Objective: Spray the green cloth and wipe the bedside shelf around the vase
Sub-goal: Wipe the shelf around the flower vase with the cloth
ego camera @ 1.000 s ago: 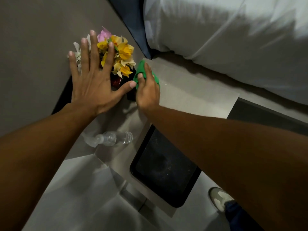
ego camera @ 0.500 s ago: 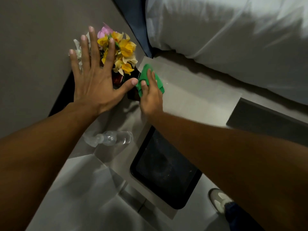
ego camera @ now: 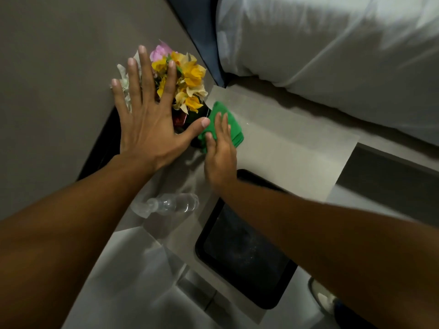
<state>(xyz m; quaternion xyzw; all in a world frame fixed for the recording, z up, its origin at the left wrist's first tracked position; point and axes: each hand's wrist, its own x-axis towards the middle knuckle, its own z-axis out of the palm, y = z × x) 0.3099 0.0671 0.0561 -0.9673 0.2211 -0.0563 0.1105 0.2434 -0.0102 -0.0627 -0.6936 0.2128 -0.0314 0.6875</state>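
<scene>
Hand [ego camera: 219,155] flat, pressing green cloth [ego camera: 234,130] onto shelf [ego camera: 285,148].

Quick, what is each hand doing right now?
Left hand: open, fingers spread, in front of the flowers, holding nothing.
Right hand: flat, fingers out, pressing the green cloth onto the shelf.

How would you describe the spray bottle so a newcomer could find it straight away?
Start at the white pillow and drop to the pale bedside shelf beside it. On the shelf's near part, below the flowers and left of the black tray, lies the spray bottle. It is the only clear, see-through thing there, lying on its side, touched by neither hand.
</scene>
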